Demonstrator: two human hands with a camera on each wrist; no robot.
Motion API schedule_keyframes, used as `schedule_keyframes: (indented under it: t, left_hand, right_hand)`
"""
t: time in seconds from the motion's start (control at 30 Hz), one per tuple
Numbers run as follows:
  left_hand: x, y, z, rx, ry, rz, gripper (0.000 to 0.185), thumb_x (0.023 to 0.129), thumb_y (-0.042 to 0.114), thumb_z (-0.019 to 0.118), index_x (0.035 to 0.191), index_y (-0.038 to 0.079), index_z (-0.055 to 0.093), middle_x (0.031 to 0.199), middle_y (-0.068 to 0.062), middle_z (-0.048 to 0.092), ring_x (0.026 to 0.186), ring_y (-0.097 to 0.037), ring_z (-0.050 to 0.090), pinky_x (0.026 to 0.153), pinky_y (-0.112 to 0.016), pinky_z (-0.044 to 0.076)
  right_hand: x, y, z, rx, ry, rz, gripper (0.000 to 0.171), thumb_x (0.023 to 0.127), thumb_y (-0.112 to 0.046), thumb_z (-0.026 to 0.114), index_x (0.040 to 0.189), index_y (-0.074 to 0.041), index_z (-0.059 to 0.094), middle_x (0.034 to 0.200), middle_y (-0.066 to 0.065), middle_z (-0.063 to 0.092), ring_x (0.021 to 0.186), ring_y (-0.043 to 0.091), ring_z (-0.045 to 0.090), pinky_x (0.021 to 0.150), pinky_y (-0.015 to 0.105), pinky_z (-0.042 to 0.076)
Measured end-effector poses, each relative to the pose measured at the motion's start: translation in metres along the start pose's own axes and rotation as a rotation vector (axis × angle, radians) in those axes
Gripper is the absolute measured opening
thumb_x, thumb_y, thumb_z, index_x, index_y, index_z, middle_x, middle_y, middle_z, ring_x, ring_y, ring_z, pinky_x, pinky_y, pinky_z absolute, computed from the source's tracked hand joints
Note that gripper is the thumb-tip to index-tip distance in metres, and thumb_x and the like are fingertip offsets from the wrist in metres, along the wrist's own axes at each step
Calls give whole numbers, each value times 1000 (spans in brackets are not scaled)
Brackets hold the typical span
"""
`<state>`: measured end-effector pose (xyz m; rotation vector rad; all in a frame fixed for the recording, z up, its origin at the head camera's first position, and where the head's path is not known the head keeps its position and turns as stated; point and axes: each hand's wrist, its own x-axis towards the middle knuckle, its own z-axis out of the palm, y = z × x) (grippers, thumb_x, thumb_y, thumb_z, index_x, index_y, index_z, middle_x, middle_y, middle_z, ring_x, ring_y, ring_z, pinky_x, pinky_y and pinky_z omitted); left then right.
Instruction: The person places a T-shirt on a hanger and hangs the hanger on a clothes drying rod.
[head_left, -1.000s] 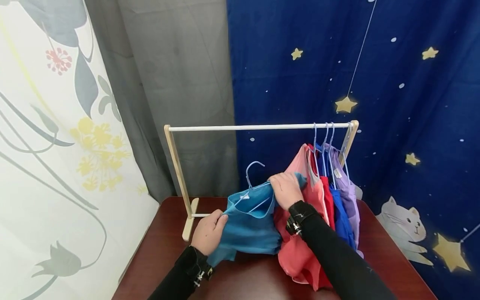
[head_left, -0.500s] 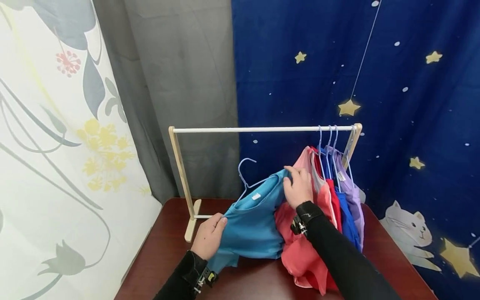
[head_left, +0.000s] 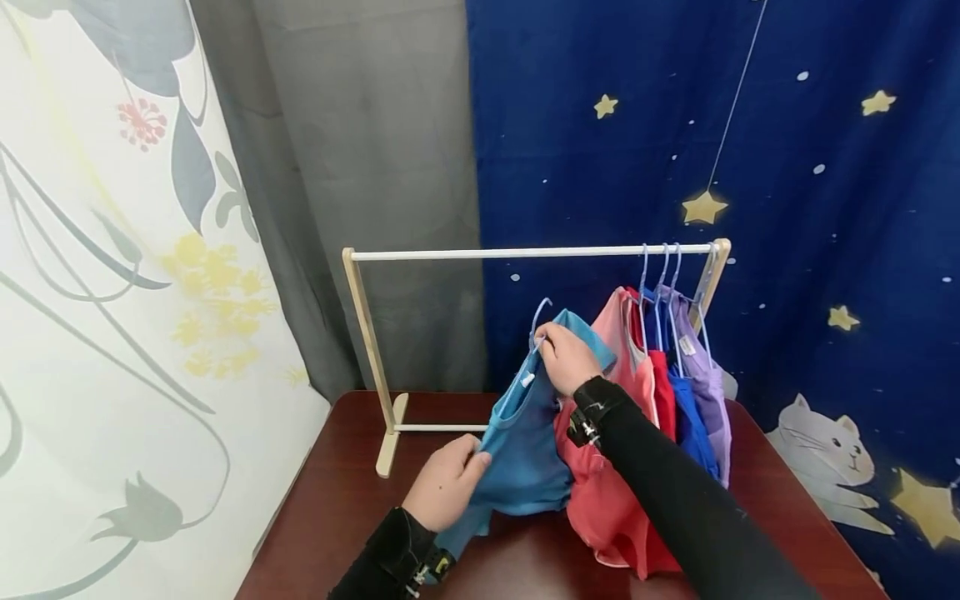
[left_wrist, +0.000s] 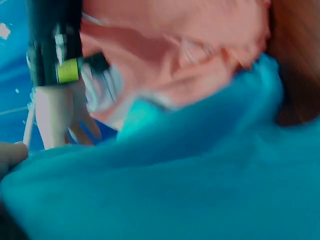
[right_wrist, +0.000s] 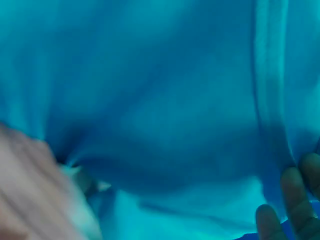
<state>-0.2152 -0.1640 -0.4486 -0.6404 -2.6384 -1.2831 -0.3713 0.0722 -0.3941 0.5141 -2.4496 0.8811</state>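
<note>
A blue shirt (head_left: 525, 450) hangs at a slant on a pale purple clothes hanger (head_left: 542, 313), whose hook points up, apart from the rack bar. My left hand (head_left: 444, 483) pinches the shirt's left shoulder between thumb and fingers. At the base of the hook, my right hand (head_left: 567, 360) holds the hanger beside the bunched collar; its palm side is hidden. A small white label shows inside the neckline. Blue cloth (right_wrist: 165, 100) fills most of the right wrist view. In the blurred left wrist view, the right hand (left_wrist: 57, 117) is beyond the cloth.
A small rack has a white bar (head_left: 487, 253) on wooden uprights. At its right end hang coral (head_left: 600, 508), red (head_left: 663, 392), blue (head_left: 692, 425) and purple (head_left: 705, 383) garments. The brown table (head_left: 315, 500) stands before grey and star-patterned curtains (head_left: 570, 167).
My right hand has shifted from the shirt's right shoulder to the base of the hanger's hook. My left hand has moved slightly right and the shirt has tilted more steeply.
</note>
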Motion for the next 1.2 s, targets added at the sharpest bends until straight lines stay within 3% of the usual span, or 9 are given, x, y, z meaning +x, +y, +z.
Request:
schedule_keyframes:
  t: [0.23, 0.4, 0.57, 0.67, 0.73, 0.87, 1.0, 1.1, 1.2]
  left_hand:
    - [21, 36, 25, -317, -127, 87, 29, 106, 22, 50, 128, 4, 53, 125, -8, 48, 113, -21, 51, 94, -38, 45]
    - [47, 59, 48, -390, -75, 116, 28, 106, 22, 51, 127, 5, 53, 130, -7, 47, 113, -20, 55, 94, -37, 48]
    - [65, 73, 66, -431, -30, 116, 22, 105, 21, 52, 118, 4, 54, 119, -7, 46, 100, -18, 52, 84, -33, 45]
    - [76, 77, 71, -415, 4, 123, 22, 105, 22, 53, 116, 4, 55, 116, -8, 47, 96, -17, 52, 82, -33, 44]
    - [82, 77, 72, -397, 28, 121, 24, 105, 24, 52, 117, 3, 54, 114, -8, 48, 94, -17, 54, 81, -32, 46]
    - [91, 71, 72, -382, 55, 116, 30, 106, 27, 50, 121, 1, 54, 109, -8, 51, 90, -17, 55, 79, -32, 47]
    - [96, 65, 76, -360, 78, 111, 32, 107, 26, 49, 124, -1, 52, 108, -8, 52, 92, -20, 54, 79, -33, 45]
    - [99, 59, 79, -317, 95, 92, 33, 108, 26, 47, 126, 0, 50, 110, -10, 53, 95, -23, 54, 82, -36, 44]
    - [99, 50, 82, -267, 100, 72, 35, 108, 28, 47, 128, 0, 49, 113, -11, 53, 96, -23, 55, 84, -39, 46]
  right_hand:
    - [16, 1, -25, 225, 29, 114, 33, 109, -16, 38, 133, -1, 55, 133, 20, 59, 119, 33, 56, 102, 46, 41]
    - [12, 8, -44, 297, 18, 232, 47, 110, -23, 37, 154, -5, 35, 149, 22, 48, 135, 35, 45, 112, 48, 33]
    - [-5, 9, -56, 390, -30, 258, 58, 110, -26, 35, 163, -14, 13, 158, 21, 36, 141, 34, 37, 114, 48, 29]
    - [-15, 8, -59, 418, -28, 272, 59, 110, -24, 34, 164, -19, 10, 157, 18, 38, 126, 31, 49, 100, 40, 41]
    - [-19, 7, -56, 453, -38, 266, 59, 109, -20, 34, 164, -21, 10, 150, 19, 45, 101, 29, 56, 80, 33, 46]
    - [-30, 5, -48, 560, -86, 264, 59, 108, -13, 35, 163, -22, 16, 137, 20, 53, 78, 21, 52, 64, 25, 45]
    - [-43, 0, -43, 483, -129, 263, 56, 108, -16, 36, 162, -19, 23, 144, 19, 51, 107, 26, 59, 90, 35, 48]
    - [-51, -4, -42, 380, -139, 248, 54, 109, -21, 37, 161, -14, 25, 152, 19, 46, 135, 30, 46, 111, 48, 34]
    - [-58, -6, -38, 349, -145, 244, 53, 109, -23, 38, 160, -14, 28, 153, 19, 44, 141, 33, 40, 114, 53, 29]
